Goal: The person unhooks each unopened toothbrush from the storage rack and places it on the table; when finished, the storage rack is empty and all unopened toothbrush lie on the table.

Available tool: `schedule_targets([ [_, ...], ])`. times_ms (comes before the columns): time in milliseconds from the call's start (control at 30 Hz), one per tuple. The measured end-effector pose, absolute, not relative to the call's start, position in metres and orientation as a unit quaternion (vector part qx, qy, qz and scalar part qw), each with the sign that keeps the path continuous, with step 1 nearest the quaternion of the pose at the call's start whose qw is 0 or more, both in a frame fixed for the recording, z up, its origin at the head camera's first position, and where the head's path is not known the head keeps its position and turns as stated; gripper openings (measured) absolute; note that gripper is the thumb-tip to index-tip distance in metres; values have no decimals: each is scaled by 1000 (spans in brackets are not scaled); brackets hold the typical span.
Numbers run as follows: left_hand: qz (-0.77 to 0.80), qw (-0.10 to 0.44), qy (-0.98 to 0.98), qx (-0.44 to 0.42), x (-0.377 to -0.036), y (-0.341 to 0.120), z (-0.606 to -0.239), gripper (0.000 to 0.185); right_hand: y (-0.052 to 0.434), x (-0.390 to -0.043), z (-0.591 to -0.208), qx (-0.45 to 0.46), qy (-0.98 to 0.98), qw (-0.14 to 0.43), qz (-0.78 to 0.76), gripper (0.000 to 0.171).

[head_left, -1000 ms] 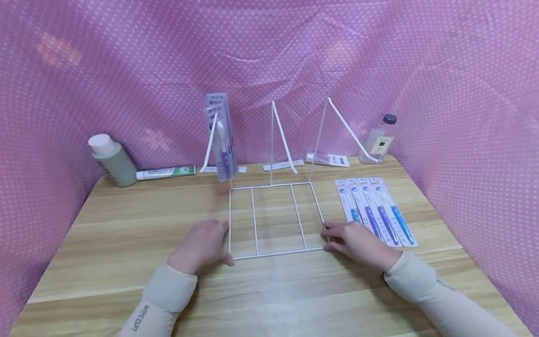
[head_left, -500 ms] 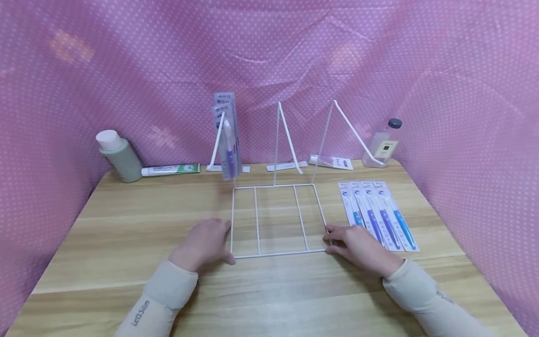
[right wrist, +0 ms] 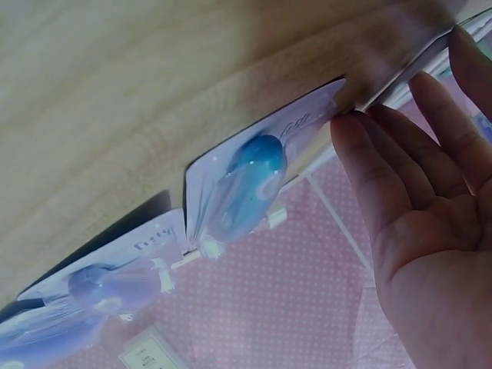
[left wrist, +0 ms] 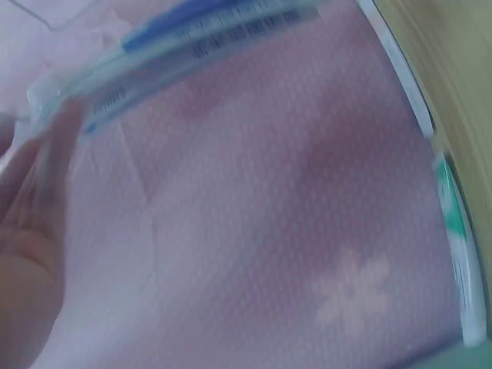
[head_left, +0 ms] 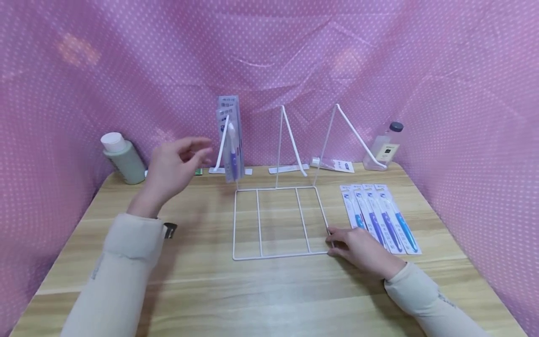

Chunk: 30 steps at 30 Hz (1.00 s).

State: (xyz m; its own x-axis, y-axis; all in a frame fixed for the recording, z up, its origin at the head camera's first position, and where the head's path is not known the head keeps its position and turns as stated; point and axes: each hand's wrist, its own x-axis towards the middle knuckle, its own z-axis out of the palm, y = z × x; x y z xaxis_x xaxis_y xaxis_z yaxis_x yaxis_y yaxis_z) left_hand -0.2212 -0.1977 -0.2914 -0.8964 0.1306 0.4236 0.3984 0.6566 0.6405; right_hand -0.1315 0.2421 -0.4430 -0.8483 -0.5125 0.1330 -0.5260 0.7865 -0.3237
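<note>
On a wooden table [head_left: 126, 262] walled in by pink dotted cloth [head_left: 463, 93], we see a white wire rack [head_left: 280, 222] lying at the centre, its flat grid base on the wood and three slanted wire prongs rising from its far edge. The right hand [head_left: 360, 248] rests on the table at the rack's near right corner, fingers straight and relaxed, their tips touching the base wire; it clasps nothing. The right wrist view shows those fingers [right wrist: 384, 184] laid flat beside the wire.

The left hand [head_left: 174, 166] is raised in the air to the left of the rack, well apart from its base, fingers loosely spread and pointing toward the hanging toothbrush packs [head_left: 230, 138] on the rack's leftmost prong. It holds nothing in the head view. In the blurred left wrist view the fingertips [left wrist: 38, 177] lie just beside a pack's edge [left wrist: 192, 34], and we cannot tell whether they touch it.

To the right of the rack, a row of packaged toothbrushes [head_left: 381, 217] lies flat on the table, near the right hand. Behind the rack's right prong stands a clear bottle [head_left: 385, 147] with a dark cap, and a small tube [head_left: 330, 164] lies behind the rack. Far to the left of the rack stands a green bottle [head_left: 122, 159] with a white cap, with a toothpaste tube [left wrist: 457, 254] beside it, mostly hidden by the left hand in the head view.
</note>
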Motion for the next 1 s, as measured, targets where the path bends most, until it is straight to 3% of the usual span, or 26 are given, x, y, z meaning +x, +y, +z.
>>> schedule_targets([
  [233, -593, 264, -753, -108, -243, -167, -282, 26, 248, -127, -446, 259, -949, 6, 177, 24],
  [533, -738, 209, -635, -91, -262, -147, -269, 26, 247, -126, -448, 268, -946, 18, 183, 24],
  [1000, -738, 187, -645, -70, -265, -146, -277, 26, 242, -130, -444, 271, -946, 17, 175, 24],
])
